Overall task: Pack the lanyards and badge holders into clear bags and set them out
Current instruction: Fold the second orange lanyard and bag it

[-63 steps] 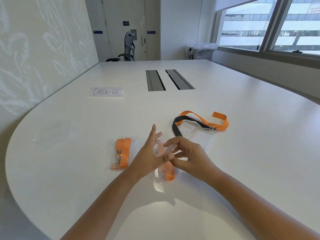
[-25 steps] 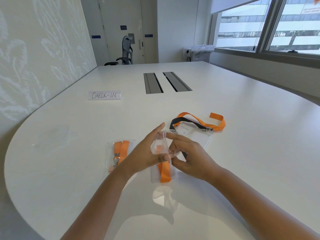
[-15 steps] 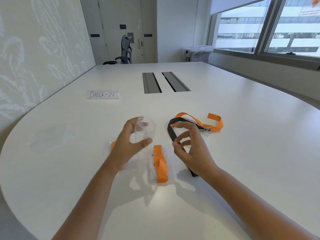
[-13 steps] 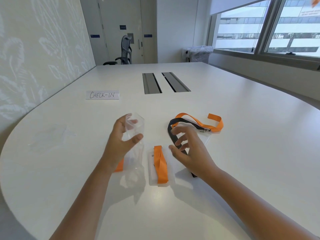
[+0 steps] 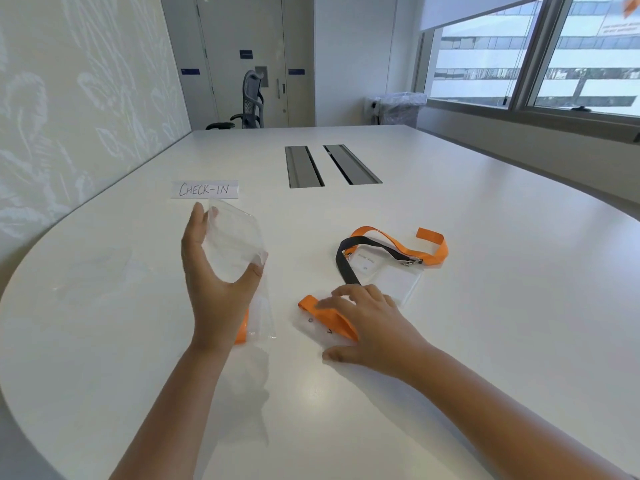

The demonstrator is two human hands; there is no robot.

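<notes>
Head camera, looking down over a white tabletop [image 5: 485, 323]: the left hand [image 5: 214, 282] is raised above it and holds an empty clear bag [image 5: 235, 244], thumb at the bag's lower right corner and fingers [image 5: 199, 220] along its left edge. Behind that wrist lies a packed bag [image 5: 258, 320] with an orange lanyard showing inside. The right hand [image 5: 370, 327] lies flat, fingers spread and nearly straight, pressing on a folded orange lanyard [image 5: 325, 315] that sits on a clear badge holder [image 5: 313, 329]. Farther right, well apart from the bag, a loose orange lanyard [image 5: 429, 251] and a black lanyard [image 5: 349, 258] lie across more badge holders [image 5: 398, 280]. A paper sign reading "CHECK-IN" [image 5: 205, 189] sits just beyond the raised bag.
</notes>
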